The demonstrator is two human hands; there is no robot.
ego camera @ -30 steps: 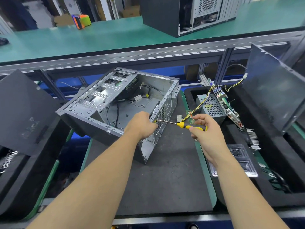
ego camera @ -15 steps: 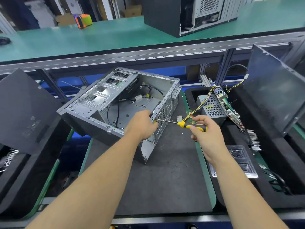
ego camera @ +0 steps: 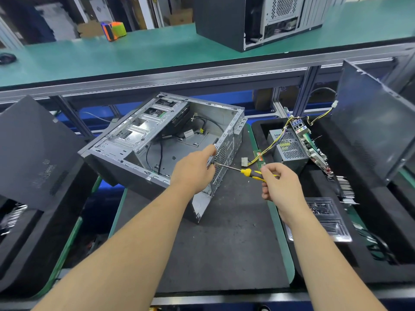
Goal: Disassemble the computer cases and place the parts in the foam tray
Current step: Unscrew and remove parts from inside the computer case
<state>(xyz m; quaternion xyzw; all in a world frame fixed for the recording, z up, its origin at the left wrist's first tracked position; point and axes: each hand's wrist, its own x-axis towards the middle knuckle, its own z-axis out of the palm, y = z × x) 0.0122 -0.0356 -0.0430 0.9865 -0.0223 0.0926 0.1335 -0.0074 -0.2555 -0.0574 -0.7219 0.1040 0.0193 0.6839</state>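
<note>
A dark side panel (ego camera: pixel 38 151) leans at the far left, tilted over a black foam tray (ego camera: pixel 20 250). To its right, the open computer case (ego camera: pixel 157 140) lies on its side on the dark mat (ego camera: pixel 224 254) of the table, open face up, with black cables and a drive cage visible inside.

The left hand (ego camera: pixel 193 171) grips the rear edge of the case, fingers curled over the perforated rear wall. The tip of the screwdriver (ego camera: pixel 242 171) meets that rear wall just beside the left fingers; the screw itself is too small to confirm. The right hand (ego camera: pixel 280 185) holds the yellow-and-black handle, fingers closed around it, with the shaft pointing left toward the case.

Right of the mat, a second foam tray (ego camera: pixel 381 221) holds removed parts: a grey power supply (ego camera: pixel 287 147) with yellow and black wires, a motherboard (ego camera: pixel 310 142) standing on edge beside it, and a clear plastic insert (ego camera: pixel 323 218) nearer the person. Another side panel (ego camera: pixel 370 135) leans tilted at the far right. On the upper green shelf (ego camera: pixel 134 55), a second black case (ego camera: pixel 247 21) stands.
</note>
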